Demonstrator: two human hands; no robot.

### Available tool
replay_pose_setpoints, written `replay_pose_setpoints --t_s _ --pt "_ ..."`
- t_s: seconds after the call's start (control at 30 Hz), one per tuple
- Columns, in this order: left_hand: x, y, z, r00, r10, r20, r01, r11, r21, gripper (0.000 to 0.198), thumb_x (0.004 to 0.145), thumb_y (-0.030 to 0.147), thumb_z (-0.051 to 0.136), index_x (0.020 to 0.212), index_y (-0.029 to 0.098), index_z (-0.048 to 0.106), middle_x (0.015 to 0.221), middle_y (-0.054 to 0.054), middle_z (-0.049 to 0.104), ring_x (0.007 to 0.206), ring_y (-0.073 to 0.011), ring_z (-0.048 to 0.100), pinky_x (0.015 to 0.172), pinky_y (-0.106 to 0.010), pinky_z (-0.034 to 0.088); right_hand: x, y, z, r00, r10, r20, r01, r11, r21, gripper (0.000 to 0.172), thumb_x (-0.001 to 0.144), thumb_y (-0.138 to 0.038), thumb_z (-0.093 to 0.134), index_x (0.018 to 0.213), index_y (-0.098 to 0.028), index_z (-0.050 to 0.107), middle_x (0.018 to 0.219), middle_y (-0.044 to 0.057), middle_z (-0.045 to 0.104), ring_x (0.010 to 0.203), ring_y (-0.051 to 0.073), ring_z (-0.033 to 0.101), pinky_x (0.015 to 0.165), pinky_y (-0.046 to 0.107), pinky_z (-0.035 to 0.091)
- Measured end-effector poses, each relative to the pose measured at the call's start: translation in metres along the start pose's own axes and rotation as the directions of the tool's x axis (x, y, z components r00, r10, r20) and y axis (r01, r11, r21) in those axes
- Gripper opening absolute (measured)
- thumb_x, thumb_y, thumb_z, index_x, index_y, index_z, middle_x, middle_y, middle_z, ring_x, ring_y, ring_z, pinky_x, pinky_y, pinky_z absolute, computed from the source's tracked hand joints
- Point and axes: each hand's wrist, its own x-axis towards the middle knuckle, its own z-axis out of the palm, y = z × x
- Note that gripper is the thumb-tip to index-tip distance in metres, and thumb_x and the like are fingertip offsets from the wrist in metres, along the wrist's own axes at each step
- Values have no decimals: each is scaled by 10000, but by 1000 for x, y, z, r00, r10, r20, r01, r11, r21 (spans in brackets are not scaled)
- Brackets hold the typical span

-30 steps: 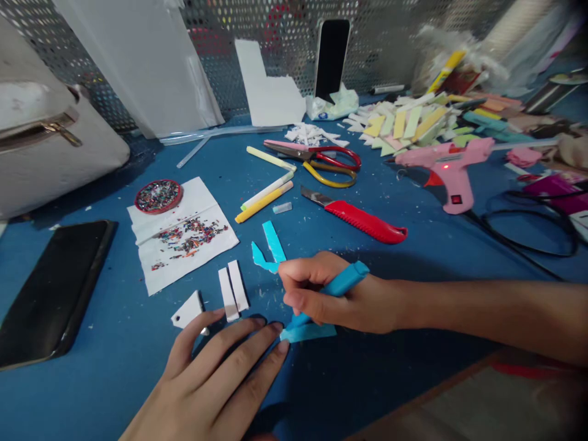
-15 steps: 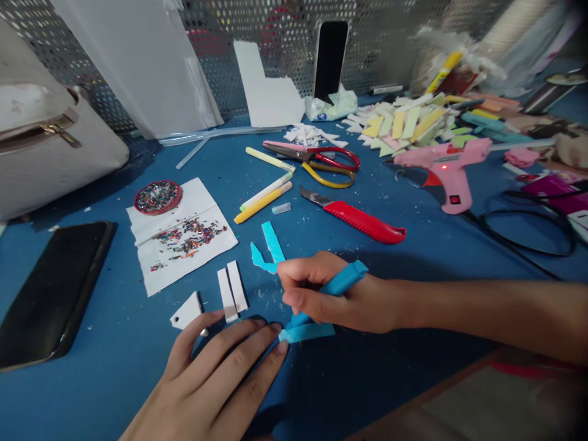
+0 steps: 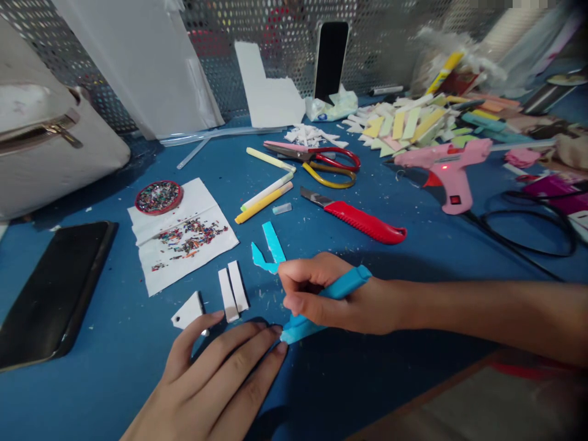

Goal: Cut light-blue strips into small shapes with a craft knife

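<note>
My right hand (image 3: 333, 294) grips a blue marker (image 3: 346, 282), slanted with its lower end over a narrow blue strip (image 3: 294, 334). Part of that strip is hidden by the marker and the hand. Flat on the table, my left hand (image 3: 220, 373) has its fingers stretched out, two fingertips touching the strip's left end. Two blue cut pieces, one straight (image 3: 274, 242) and one bent (image 3: 263, 262), lie just beyond my right knuckles. Near my left thumb are two white strips (image 3: 232, 293) and a white piece with a hole (image 3: 188, 311).
A red utility knife (image 3: 365, 222), scissors (image 3: 316, 159) and several pens (image 3: 264, 202) lie ahead. On the right is a pink glue gun (image 3: 452, 162) with its cable. Glitter bits cover a white paper (image 3: 158, 275); a black phone (image 3: 55, 288) lies left.
The marker and my right hand have shifted very slightly right. Less of the blue strip's right end shows now. My left hand stays in place.
</note>
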Motion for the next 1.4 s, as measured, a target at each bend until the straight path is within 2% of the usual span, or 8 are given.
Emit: replay_pose_setpoints --t_s 0.07,0.17,0.3,0.47,0.63,0.83,1.07,1.4 --pt "0 0 0 1000 0 2 0 1000 7 390 1008 330 409 1369 210 498 1324 18 610 1288 -182 434 1195 -465 53 0 -1 0 1000 14 6 -14 1000 -16 297 944 -295 553 720 -166 406 621 -65 357 582 69 308 514 198 267" --pt "0 0 -1 1000 2 15 -2 1000 -5 450 1000 442 403 1364 197 505 1315 6 616 1281 -191 434 1193 -471 49 0 -1 0 999 44 24 -43 998 -52 337 960 -314 517 686 -165 389 631 -55 370 587 73 316 522 210 271" --pt "0 0 -1 1000 0 24 0 1000 -4 523 983 531 397 1369 194 500 1328 0 607 1290 -192 421 1194 -466 35 0 -1 -1 1000 21 10 -20 999 -26 312 958 -321 519 709 -161 422 636 -55 370 590 73 334 520 206 275" --pt "0 1 0 1000 -11 2 11 1000 -17 515 981 538 404 1358 204 511 1308 4 620 1293 -182 422 1198 -452 38 0 -1 -1 1000 15 14 -15 999 -33 313 954 -327 531 712 -163 418 631 -61 350 589 73 311 518 203 269" --pt "0 1 1 1000 -11 -6 11 1000 -9 451 996 464 415 1348 204 524 1291 1 631 1279 -188 435 1197 -463 42 -1 -2 0 999 41 21 -40 999 -26 334 965 -335 510 697 -165 407 626 -57 357 583 73 324 515 206 269" --pt "-1 1 1 1000 -2 -7 2 1000 1 505 979 524 420 1347 195 525 1288 -7 634 1259 -202 451 1200 -478 41 0 -2 0 999 43 18 -43 999 -16 336 951 -311 538 682 -164 399 590 -67 341 555 65 316 492 199 250" --pt "0 1 1 1000 -3 -11 3 1000 13 437 982 428 470 1348 196 522 1302 4 625 1271 -188 442 1201 -468 37 0 -2 0 998 58 21 -58 998 18 320 945 -308 552 694 -162 416 575 -74 341 541 61 321 485 194 252" --pt "0 2 1 1000 -8 -11 8 1000 8 463 986 492 427 1334 207 539 1290 6 632 1272 -192 448 1204 -466 39 -1 -2 0 998 64 18 -64 998 -5 321 955 -329 539 706 -162 423 585 -69 365 550 64 332 491 202 252"
